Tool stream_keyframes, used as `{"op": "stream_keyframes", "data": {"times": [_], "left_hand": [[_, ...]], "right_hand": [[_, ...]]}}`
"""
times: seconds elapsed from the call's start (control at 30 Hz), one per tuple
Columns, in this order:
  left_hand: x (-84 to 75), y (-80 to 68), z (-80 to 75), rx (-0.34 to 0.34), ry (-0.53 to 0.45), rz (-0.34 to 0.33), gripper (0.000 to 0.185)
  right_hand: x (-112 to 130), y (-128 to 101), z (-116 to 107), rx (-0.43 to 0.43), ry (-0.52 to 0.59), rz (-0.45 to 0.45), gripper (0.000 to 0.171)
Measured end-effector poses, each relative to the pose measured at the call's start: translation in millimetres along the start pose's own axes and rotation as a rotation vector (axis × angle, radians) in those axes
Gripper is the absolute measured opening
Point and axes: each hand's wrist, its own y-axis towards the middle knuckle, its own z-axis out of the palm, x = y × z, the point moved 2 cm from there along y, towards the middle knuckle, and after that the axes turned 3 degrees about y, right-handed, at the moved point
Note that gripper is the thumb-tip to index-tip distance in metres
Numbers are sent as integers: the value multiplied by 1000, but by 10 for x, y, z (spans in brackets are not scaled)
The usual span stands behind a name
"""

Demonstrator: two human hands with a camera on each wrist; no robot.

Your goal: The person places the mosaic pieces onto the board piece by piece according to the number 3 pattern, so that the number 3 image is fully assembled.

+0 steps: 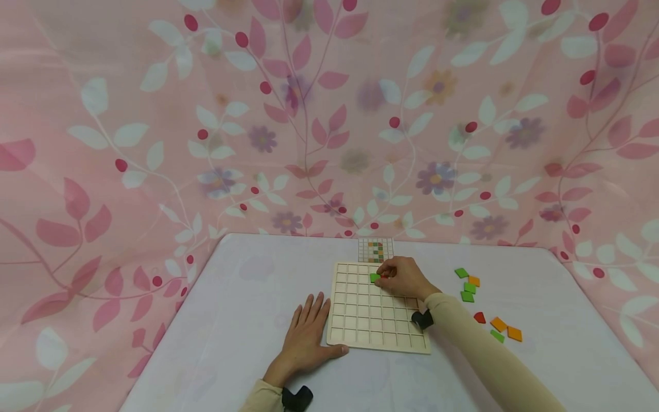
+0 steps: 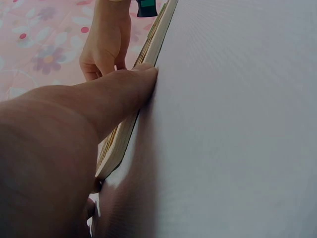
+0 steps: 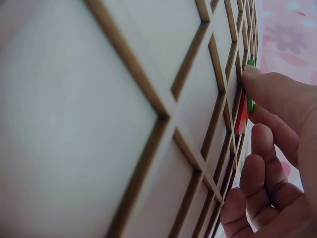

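A square wooden grid board (image 1: 378, 312) lies on the white table. Near its far edge my right hand (image 1: 404, 277) pinches a small green tile (image 1: 374, 278) between thumb and index finger. In the right wrist view the green tile (image 3: 250, 87) stands at the board's surface, right beside a red tile (image 3: 241, 116) in the grid. Whether the green tile touches its cell is unclear. My left hand (image 1: 306, 333) lies with fingers spread on the table at the board's near left corner. Its thumb (image 2: 124, 84) touches the board's near edge.
A printed pattern card (image 1: 376, 250) with coloured squares lies just beyond the board. To the right are several loose green and orange tiles (image 1: 469, 288), with a red piece (image 1: 480, 317) and more orange tiles (image 1: 514, 333) nearer. A flowered pink curtain (image 1: 329, 143) hangs behind the table.
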Motion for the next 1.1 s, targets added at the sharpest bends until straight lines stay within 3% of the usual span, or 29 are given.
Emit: {"op": "stream_keyframes", "data": {"times": [1.1], "left_hand": [[-18, -9, -26, 6, -10, -5, 109]], "right_hand": [[-64, 12, 54, 10, 57, 45, 16]]}}
